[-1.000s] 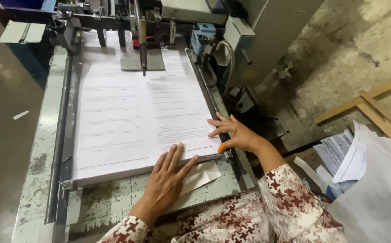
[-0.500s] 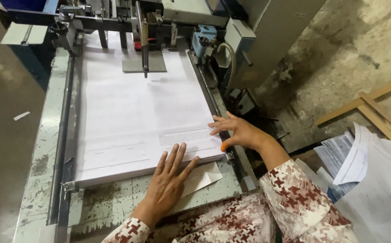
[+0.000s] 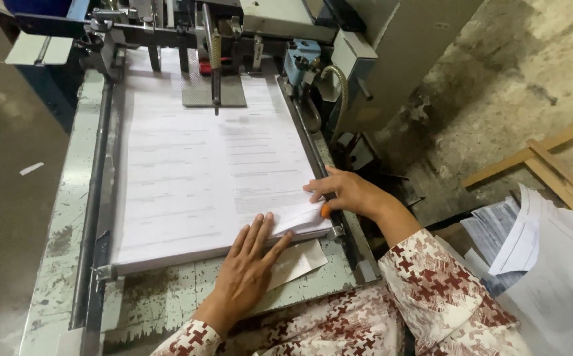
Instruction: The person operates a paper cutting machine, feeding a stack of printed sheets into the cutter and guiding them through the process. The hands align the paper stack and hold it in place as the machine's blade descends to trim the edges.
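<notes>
From the head view, a thick stack of printed sheets [image 3: 200,178] lies flat on the worn, paint-chipped counter [image 3: 161,296] of a machine, white with faint grey lines of text, its far end tucked under the grey metal feed head [image 3: 215,66]. The left hand [image 3: 250,267] lies flat, fingers spread, across the stack's near edge, its grip wide and holding nothing. The right hand [image 3: 349,194] rests at the stack's near right corner, fingertips lifting the topmost sheets into a small curl, the grip narrow on their edge. A loose white slip [image 3: 299,260] lies on the counter just beside the stack's near edge, partly under the left hand. Well to the right of the stack, a heap of loose white and printed papers [image 3: 543,257] sits beside wooden slats [image 3: 550,165].
</notes>
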